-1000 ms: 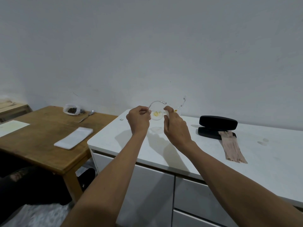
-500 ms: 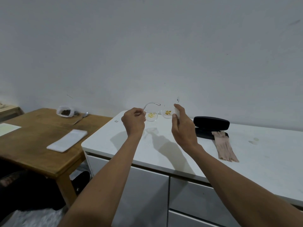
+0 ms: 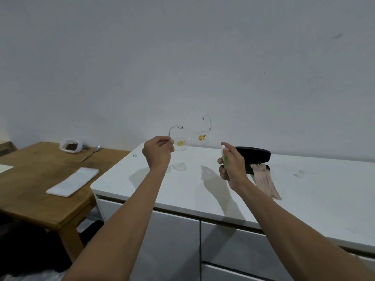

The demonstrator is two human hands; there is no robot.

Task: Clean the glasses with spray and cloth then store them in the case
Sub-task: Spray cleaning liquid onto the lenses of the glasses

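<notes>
My left hand (image 3: 157,152) pinches one temple of a clear-framed pair of glasses (image 3: 191,139), held up above the white cabinet top (image 3: 304,191). Both lenses carry yellowish smears. My right hand (image 3: 231,163) is closed around a small pale spray bottle (image 3: 224,157), a short way right of the glasses, its top facing them. A black glasses case (image 3: 257,154) lies open behind my right hand. A beige cloth (image 3: 264,180) hangs out of the case onto the cabinet top.
A wooden table (image 3: 36,191) stands to the left with a folded white cloth (image 3: 73,181), a small bag (image 3: 71,146) and a spoon (image 3: 97,148). The cabinet has drawers below. A grey wall rises close behind.
My right hand has drawn away from the glasses to the right, with the spray bottle in it. My left hand now holds the glasses alone, both lenses showing.
</notes>
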